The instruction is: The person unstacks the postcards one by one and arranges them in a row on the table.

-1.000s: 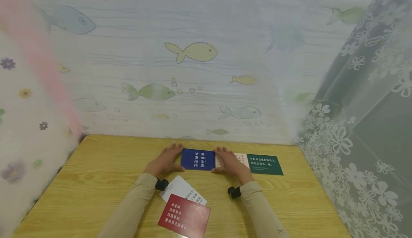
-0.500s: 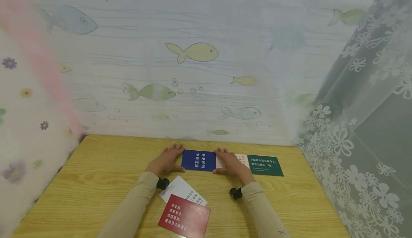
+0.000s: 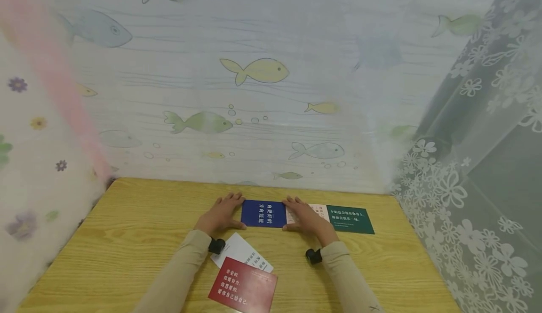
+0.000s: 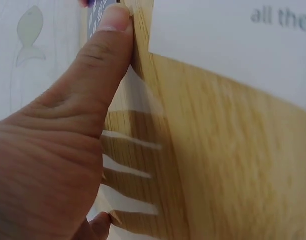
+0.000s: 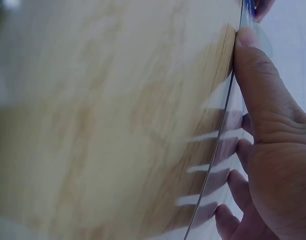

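Observation:
A blue card (image 3: 263, 213) with white characters lies flat between both hands in the head view. At its left edge is my left hand (image 3: 219, 216), the thumb at the lower corner and the fingers towards the upper one. My right hand (image 3: 306, 216) rests over a pale pink card (image 3: 322, 212), hiding much of it, thumb and fingertips near the seam with the blue card. A green card (image 3: 350, 220) adjoins on the right, so the three form a row. In the left wrist view the thumb (image 4: 105, 50) reaches the blue card (image 4: 97, 17). Neither hand curls round anything.
Nearer the person, a red card (image 3: 243, 284) overlaps a white card (image 3: 237, 251) on the wood-grain table (image 3: 127, 247). A fish-print curtain (image 3: 254, 129) hangs along the back edge, and a lace-flowered curtain (image 3: 470, 237) borders the right side.
Both hands and all cards keep their places on the table. Only the head view has shifted slightly, so everything appears a little lower and further right.

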`<state>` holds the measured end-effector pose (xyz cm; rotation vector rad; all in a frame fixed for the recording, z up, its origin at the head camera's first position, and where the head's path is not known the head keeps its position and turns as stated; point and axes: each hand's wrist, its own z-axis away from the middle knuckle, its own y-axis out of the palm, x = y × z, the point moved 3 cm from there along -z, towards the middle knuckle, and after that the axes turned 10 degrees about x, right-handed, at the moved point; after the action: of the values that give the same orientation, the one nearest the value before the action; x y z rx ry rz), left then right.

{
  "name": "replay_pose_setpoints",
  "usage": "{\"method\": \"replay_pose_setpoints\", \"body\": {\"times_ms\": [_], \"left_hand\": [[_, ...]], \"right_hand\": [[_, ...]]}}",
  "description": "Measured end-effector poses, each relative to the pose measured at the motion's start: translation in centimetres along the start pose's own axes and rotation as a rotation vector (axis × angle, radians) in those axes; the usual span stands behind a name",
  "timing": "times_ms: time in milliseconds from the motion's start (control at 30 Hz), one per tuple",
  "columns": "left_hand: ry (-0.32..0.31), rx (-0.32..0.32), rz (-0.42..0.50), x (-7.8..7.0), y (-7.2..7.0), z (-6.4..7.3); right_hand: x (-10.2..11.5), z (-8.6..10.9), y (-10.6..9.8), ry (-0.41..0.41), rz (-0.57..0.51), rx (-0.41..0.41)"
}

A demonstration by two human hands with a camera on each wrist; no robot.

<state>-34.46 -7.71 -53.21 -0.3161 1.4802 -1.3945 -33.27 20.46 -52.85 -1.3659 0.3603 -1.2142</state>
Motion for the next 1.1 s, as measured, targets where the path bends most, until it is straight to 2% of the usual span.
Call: {"method": "replay_pose_setpoints", "body": {"times_ms": [133, 533, 733, 833, 967, 1100], "left_hand": [[-0.021, 0.008, -0.012, 0.0, 0.1, 0.1], [-0.012, 0.027, -0.074, -0.4, 0.4, 0.3], [-0.001, -0.021, -0.084, -0.3, 0.9, 0.5], [0.018, -0.05, -0.088, -0.4, 1.1, 1.2], [0.045, -0.08, -0.075, -0.9, 1.1, 2.8], [0.034, -0.096, -0.037, -1.1, 1.3, 4.6]], "right_hand": [[0.2, 0.1, 0.0, 0.005, -0.003, 0.003], [1.2, 0.5, -0.2, 0.041, -0.004, 0.018], [1.6, 0.7, -0.3, 0.048, 0.024, -0.01], [2.3, 1.2, -0.1, 0.025, -0.004, -0.018], [3.9, 2.5, 0.4, -0.026, -0.072, -0.003], [5.8, 4.2, 1.3, -0.102, -0.093, 0.007]]}}
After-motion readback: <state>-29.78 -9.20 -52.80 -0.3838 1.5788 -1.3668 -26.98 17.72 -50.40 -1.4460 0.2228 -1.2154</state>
